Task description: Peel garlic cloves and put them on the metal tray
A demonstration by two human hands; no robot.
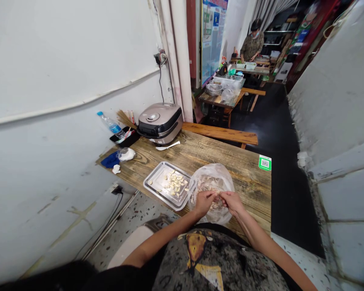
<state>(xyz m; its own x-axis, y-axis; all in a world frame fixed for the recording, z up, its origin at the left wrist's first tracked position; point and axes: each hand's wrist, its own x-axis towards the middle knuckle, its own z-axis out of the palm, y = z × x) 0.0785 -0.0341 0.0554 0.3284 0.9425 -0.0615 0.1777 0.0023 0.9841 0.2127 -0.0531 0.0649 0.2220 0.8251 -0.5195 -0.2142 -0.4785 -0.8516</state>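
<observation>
My left hand [204, 201] and my right hand [231, 201] meet over a clear plastic bag [211, 178] of garlic skins and cloves at the near edge of a wooden table [218, 155]. Both hands have fingers pinched together on a small piece between them, probably a garlic clove, too small to make out. Left of the bag lies a metal tray [157, 180] with several peeled garlic cloves [176, 184] on it.
A grey rice cooker [160, 122] and a white spoon [168, 146] sit at the table's far side. A water bottle [111, 124], black tray, blue cloth [110, 160] and tissue lie at the left end. A green QR sticker [265, 163] is at right. A person [252, 43] works at far tables.
</observation>
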